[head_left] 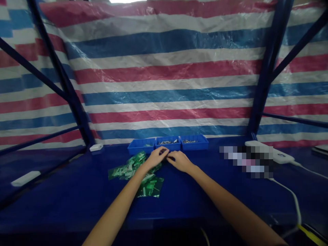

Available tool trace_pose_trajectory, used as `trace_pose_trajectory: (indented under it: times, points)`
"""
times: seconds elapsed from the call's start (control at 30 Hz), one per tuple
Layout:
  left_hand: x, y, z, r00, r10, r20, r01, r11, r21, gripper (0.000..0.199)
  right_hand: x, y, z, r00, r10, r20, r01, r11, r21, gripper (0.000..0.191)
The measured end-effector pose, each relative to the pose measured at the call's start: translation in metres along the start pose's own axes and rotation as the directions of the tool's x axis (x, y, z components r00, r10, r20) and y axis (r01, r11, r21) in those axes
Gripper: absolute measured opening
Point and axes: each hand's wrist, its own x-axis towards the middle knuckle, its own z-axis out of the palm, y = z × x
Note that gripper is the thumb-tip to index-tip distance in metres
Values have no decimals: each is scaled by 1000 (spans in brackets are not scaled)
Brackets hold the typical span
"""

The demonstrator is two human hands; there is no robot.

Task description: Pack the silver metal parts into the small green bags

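My left hand (156,158) and my right hand (180,161) almost meet over the blue table, just in front of a row of blue bins. Fingers on both hands are closed in a pinch; whatever they hold is too small and dark to make out. A pile of green plastic bags (150,187) with pieces inside lies beside and partly beneath my left hand. Small metal parts (188,141) fill the bottom of the right bin (196,147), and similar ones lie in the middle bin (161,139). The left bin (138,149) holds little, perhaps a small clear bag.
On the blue table (84,201), a white power bank (276,153) with cables and a blurred-out object (246,162) are at the right. White blocks (25,178) lie at the left. Blue metal posts (261,89) and a striped sheet (164,75) close off the back.
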Motion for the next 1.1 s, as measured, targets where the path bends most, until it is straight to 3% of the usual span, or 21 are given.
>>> trace_pose_trajectory:
  times: [0.13,0.23,0.33,0.43,0.53,0.63,0.73,0.9,0.97,1.1]
  points:
    - [1,7,-8,997,-49,-55,43,994,-100,28,2,-2,-3,957,208,-202,-172,968,180,25]
    - [3,10,-5,997,-70,-45,64,991,-120,34,5,1,-4,862,394,-320,-227,863,452,26]
    - [4,11,0,989,-138,-52,128,978,-166,43,9,1,-6,786,522,-331,-204,725,658,31]
    - [3,13,3,983,-152,-106,120,957,-263,41,12,-1,-6,795,538,-281,-153,626,765,36]
    - [1,17,5,976,-168,-137,107,924,-368,37,15,0,-3,821,518,-238,-136,583,801,38]
    - [0,16,8,974,-174,-144,110,922,-371,37,17,4,-1,797,547,-258,-119,561,819,37]
    - [1,12,9,993,-61,-101,31,960,-277,32,17,8,-5,779,527,-339,-63,604,795,33]
    - [0,8,1,968,165,-190,-165,986,14,21,10,13,-13,856,241,-458,29,861,508,5]
    - [-1,9,-3,949,240,-206,-223,969,106,15,7,15,-14,868,170,-467,33,918,396,11]
    - [-1,10,-6,947,224,-229,-192,969,154,16,6,14,-12,857,236,-458,-36,914,405,7]
